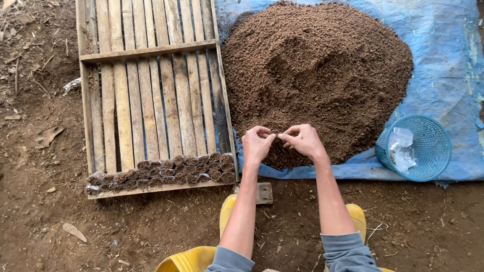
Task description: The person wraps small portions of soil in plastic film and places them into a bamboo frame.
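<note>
Both hands, left (257, 143) and right (302, 140), pinched something small (too small to tell) together over the soil heap (317, 75); filled bags (166, 171) lay to their left.

**Soil heap worked at its near edge**

A broad, rounded mound of brown, crumbly soil (312, 75) is spread over a blue tarpaulin (448, 75). Its 6 o'clock edge is touched by the left hand (257, 145) and right hand (302, 141), fingertips pinched together.
</note>
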